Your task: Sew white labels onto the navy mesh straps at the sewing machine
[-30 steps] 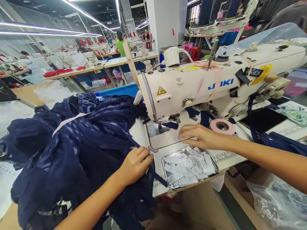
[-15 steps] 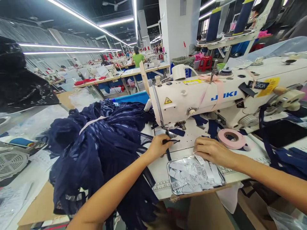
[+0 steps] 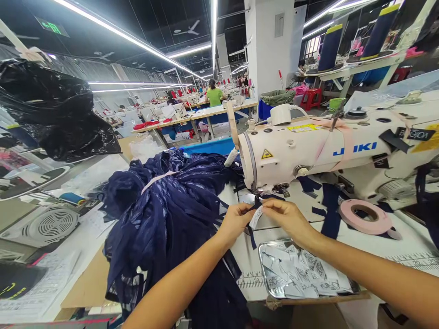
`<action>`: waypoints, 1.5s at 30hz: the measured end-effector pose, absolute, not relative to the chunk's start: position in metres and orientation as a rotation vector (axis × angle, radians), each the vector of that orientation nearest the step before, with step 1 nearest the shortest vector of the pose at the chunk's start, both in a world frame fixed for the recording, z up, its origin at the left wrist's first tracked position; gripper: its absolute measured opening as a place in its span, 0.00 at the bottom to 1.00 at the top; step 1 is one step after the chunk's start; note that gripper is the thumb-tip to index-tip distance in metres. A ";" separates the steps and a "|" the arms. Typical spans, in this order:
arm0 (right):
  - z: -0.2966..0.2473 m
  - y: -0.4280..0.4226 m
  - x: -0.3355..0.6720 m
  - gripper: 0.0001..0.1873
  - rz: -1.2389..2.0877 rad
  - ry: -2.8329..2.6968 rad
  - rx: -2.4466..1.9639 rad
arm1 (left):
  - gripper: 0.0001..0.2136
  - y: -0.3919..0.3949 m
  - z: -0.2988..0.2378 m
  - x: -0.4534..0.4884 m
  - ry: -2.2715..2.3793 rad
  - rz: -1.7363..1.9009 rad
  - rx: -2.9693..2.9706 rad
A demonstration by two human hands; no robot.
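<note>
My left hand (image 3: 236, 221) and my right hand (image 3: 285, 216) meet just below the needle of the cream sewing machine (image 3: 329, 148). Between their pinched fingers is a small white label (image 3: 256, 217), laid against a dark navy strip (image 3: 251, 234) that hangs down from my left hand. A heap of navy fabric (image 3: 168, 214) lies left of my left hand. A metal tray (image 3: 270, 288) holding several white labels sits on the table below my right wrist.
A pink tape roll (image 3: 365, 216) lies on the table right of the needle. Navy strips lie under the machine arm. A black plastic bag (image 3: 55, 112) hangs at upper left. Other sewing stations and a person in a green top (image 3: 214, 95) are far behind.
My right hand rose from the tray of labels to the needle area with a white label. My left hand stayed by the needle with the navy strip. The camera tilted up and left.
</note>
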State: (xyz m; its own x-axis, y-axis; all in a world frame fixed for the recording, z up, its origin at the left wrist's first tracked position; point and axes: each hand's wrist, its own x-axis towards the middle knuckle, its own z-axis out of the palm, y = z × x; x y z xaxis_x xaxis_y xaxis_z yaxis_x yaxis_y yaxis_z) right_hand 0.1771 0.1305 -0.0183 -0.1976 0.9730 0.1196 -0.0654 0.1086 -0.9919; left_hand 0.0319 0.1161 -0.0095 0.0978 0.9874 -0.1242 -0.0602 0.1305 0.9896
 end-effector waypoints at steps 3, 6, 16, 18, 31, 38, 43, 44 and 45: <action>-0.020 0.134 0.170 0.12 1.268 -1.348 -1.031 | 0.15 0.112 -0.008 0.030 1.137 1.098 1.073; -0.022 0.134 0.167 0.11 1.204 -1.357 -1.052 | 0.15 0.110 -0.008 0.030 1.146 1.125 1.086; -0.022 0.131 0.168 0.13 1.378 -1.269 -1.062 | 0.12 0.108 -0.015 0.031 1.163 1.147 0.990; -0.022 0.131 0.171 0.13 1.406 -1.273 -1.064 | 0.12 0.108 -0.015 0.030 1.158 1.138 1.009; -0.016 0.161 0.220 0.12 1.036 -2.038 -1.215 | 0.09 0.108 0.000 0.007 1.290 0.818 1.792; -0.013 0.231 0.267 0.13 -0.158 -2.252 -1.927 | 0.13 0.141 -0.015 0.024 1.086 0.521 3.449; -0.018 0.234 0.269 0.18 -0.284 -2.283 -1.886 | 0.12 0.159 -0.038 0.039 0.969 0.308 3.529; -0.017 0.230 0.270 0.19 -0.304 -2.302 -1.857 | 0.12 0.158 -0.040 0.037 0.955 0.295 3.531; -0.017 0.224 0.269 0.19 -0.334 -2.333 -1.804 | 0.11 0.157 -0.041 0.035 0.928 0.289 3.545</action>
State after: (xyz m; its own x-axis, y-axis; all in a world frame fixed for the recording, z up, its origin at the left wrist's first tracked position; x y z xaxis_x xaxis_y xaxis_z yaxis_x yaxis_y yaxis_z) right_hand 0.2693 0.2244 -0.0167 -0.2513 0.9290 0.2716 0.9679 0.2413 0.0704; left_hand 0.0348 0.1567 -0.0412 0.8699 0.4130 0.2697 0.4931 -0.7420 -0.4542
